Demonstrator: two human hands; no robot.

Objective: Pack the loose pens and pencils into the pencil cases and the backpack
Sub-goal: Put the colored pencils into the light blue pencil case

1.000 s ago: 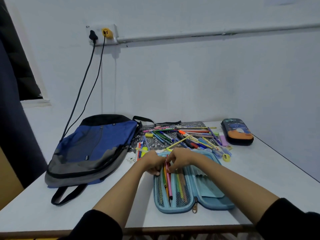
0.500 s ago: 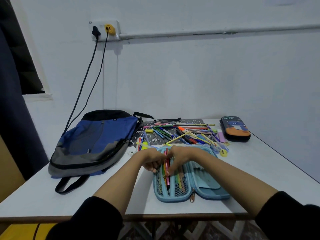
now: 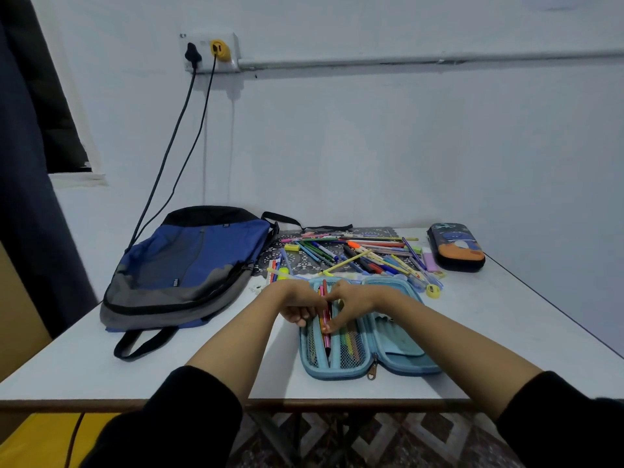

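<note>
Dozens of loose pens and pencils (image 3: 364, 255) heaped just beyond the fingers, on a patterned mat (image 3: 297, 263) at the far side of the bench (image 3: 506, 332). Blue-and-grey backpack (image 3: 189, 265) flat, well left of the fingers. Dark pencil case (image 3: 456, 246) closed, far right and beyond. Yellow sharpener (image 3: 433, 291) to the right, at the heap's edge. Light-blue pencil case (image 3: 398, 346) open directly beneath both hands, its far rim between fingers and heap.

Right hand (image 3: 351, 304): fingers (image 3: 329, 327) curled, pinching a pink pen (image 3: 326, 332) held lengthwise over the case's mesh half. Left hand (image 3: 297, 305): fingers (image 3: 302, 320) curled against the pen's left side; grip or mere contact, cannot tell. More coloured pens inside the case, under and right of the fingers.
</note>
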